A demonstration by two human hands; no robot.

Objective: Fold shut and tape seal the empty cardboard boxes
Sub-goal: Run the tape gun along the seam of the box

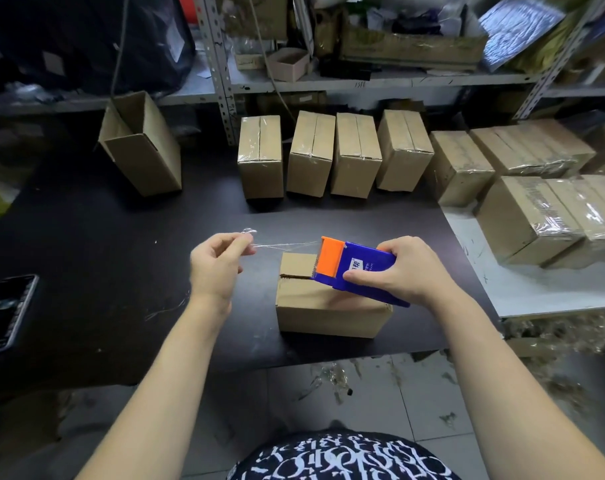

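Observation:
A small cardboard box (325,313) stands on the dark table (103,258) in front of me, its top flaps folded down with an open seam between them. My right hand (401,268) grips a blue and orange tape dispenser (349,266) just above the box's top. My left hand (218,261) pinches the free end of clear tape (283,244), drawn out to the left of the dispenser and stretched in the air over the box's left edge.
Several taped boxes (311,154) stand in a row at the table's back, with more wrapped boxes (536,216) at the right. An open box (142,143) leans at the back left. A phone (8,306) lies at the left edge. Metal shelving (221,64) rises behind.

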